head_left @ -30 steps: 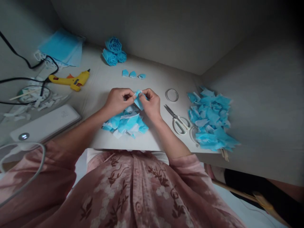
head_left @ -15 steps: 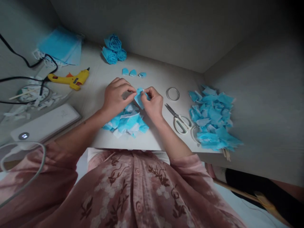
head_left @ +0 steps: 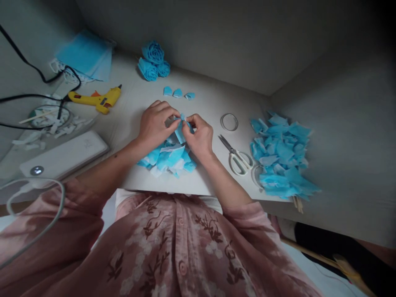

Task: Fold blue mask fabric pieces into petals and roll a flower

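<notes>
Between my two hands is a small piece of blue fabric [head_left: 180, 134], pinched at its upper edge. My left hand [head_left: 159, 123] grips it with thumb and forefinger from the left. From the right, the thumb and fingers of my right hand [head_left: 198, 133] close on the same piece, covering part of it. Just below my hands lies a loose pile of blue and white fabric pieces [head_left: 168, 160]. Beyond my fingers, three small rounded blue petals [head_left: 177, 93] lie in a row. Farther back sit three rolled blue fabric roses [head_left: 153, 62].
Scissors [head_left: 236, 158] and a ring-shaped roll [head_left: 229, 122] lie to the right, beside a large heap of blue pieces [head_left: 281, 152]. On the left are a yellow glue gun [head_left: 103, 101], a white power bank [head_left: 66, 159], white scraps [head_left: 66, 128] and stacked blue masks [head_left: 85, 55].
My fingers have drawn closer together at the top edge of the blue piece, now covering more of it. The whole scene has shifted slightly to the right with the camera.
</notes>
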`<state>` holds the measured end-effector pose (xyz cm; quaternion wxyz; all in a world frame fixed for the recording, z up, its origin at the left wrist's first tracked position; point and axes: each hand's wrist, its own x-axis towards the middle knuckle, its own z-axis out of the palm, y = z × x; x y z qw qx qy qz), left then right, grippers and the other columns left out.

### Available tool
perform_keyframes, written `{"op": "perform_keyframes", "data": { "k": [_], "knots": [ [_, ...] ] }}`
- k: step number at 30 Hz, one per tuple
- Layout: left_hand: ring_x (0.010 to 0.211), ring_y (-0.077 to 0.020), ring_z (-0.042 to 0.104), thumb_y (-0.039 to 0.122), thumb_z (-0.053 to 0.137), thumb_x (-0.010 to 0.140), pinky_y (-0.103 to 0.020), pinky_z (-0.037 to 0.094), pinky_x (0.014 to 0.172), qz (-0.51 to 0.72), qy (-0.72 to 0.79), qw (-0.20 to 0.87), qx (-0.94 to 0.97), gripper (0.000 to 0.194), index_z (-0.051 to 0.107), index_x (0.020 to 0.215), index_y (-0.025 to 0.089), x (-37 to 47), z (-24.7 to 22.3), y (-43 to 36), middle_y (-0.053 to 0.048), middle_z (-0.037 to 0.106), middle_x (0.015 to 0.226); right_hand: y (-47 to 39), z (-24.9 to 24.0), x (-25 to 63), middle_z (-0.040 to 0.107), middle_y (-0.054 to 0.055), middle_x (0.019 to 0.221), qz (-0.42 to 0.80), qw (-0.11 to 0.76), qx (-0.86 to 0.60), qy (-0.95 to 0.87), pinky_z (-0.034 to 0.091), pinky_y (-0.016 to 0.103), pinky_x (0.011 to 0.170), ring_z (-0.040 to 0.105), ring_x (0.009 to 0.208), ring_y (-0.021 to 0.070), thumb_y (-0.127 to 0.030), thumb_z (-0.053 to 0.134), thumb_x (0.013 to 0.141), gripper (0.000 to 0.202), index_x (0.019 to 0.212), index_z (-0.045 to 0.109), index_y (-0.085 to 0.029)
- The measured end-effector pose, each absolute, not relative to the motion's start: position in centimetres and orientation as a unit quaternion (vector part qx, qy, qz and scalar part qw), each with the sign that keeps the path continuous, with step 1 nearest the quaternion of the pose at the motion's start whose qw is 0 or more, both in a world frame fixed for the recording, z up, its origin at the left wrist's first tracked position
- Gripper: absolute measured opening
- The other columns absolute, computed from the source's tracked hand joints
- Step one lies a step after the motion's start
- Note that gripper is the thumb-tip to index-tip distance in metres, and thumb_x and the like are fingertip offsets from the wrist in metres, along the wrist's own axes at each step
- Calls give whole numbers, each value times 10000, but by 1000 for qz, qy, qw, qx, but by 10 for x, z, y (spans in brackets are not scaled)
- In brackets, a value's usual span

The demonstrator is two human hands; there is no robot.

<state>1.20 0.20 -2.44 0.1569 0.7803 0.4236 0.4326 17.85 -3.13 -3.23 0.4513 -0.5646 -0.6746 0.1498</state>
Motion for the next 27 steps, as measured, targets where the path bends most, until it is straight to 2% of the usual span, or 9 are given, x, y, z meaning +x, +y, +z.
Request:
{"op": "perform_keyframes", "data": {
  "k": [3, 7, 10, 13, 16, 19, 23, 27],
  "knots": [
    [878, -182, 614, 268, 660, 868, -318, 490, 853, 459, 450, 226, 733, 140, 693, 988, 204, 12, -22, 1, -25, 686, 893, -29, -30, 182, 667, -4, 786, 169, 468, -570, -654, 480, 310, 801, 604, 774, 178, -394, 596, 926, 181, 828, 599, -243],
    [864, -150, 635, 409, 610, 918, -252, 492, 794, 460, 456, 317, 693, 284, 703, 1067, 186, 10, -19, 2, -36, 729, 963, -27, -29, 185, 680, -8, 811, 186, 494, -572, -628, 468, 300, 764, 603, 753, 170, -416, 596, 926, 188, 853, 597, -243],
    [828, -168, 640, 503, 656, 867, -253, 488, 725, 421, 446, 365, 701, 354, 748, 938, 169, 9, -20, 3, -50, 742, 909, -28, -30, 183, 680, -9, 823, 194, 507, -560, -626, 469, 302, 767, 617, 766, 169, -413, 599, 925, 181, 869, 603, -240],
    [721, -156, 602, 486, 710, 802, -250, 453, 633, 414, 450, 372, 699, 324, 749, 826, 165, 9, -23, 4, -31, 711, 780, -28, -33, 182, 684, -6, 841, 203, 510, -554, -626, 484, 314, 795, 630, 790, 172, -429, 614, 925, 192, 911, 620, -238],
    [596, -128, 522, 420, 668, 814, -244, 394, 553, 424, 468, 371, 681, 258, 718, 748, 175, 9, -24, 4, 5, 620, 631, -26, -32, 184, 708, 3, 914, 244, 503, -541, -629, 513, 332, 841, 649, 846, 177, -483, 648, 919, 310, 1132, 632, -258],
    [536, -119, 465, 374, 622, 821, -249, 358, 520, 425, 474, 368, 678, 241, 667, 673, 189, 9, -23, 4, 24, 535, 548, -24, -25, 192, 728, 41, 1081, 276, 501, -508, -644, 532, 366, 915, 673, 992, 194, -550, 633, 934, 463, 1311, 578, -286],
    [578, -132, 507, 353, 602, 800, -258, 371, 550, 425, 480, 332, 692, 214, 670, 678, 191, 10, -21, 2, 5, 608, 609, -25, -17, 199, 703, 79, 1194, 213, 527, -479, -670, 496, 447, 1044, 644, 1182, 243, -573, 566, 975, 373, 1164, 643, -261],
    [634, -149, 555, 356, 599, 804, -269, 383, 592, 416, 478, 277, 723, 226, 683, 672, 193, 12, -21, 0, -17, 661, 662, -27, -17, 197, 705, 83, 1164, 151, 512, -470, -703, 446, 497, 1110, 624, 1197, 272, -559, 576, 977, 309, 1005, 669, -266]
  ]
}}
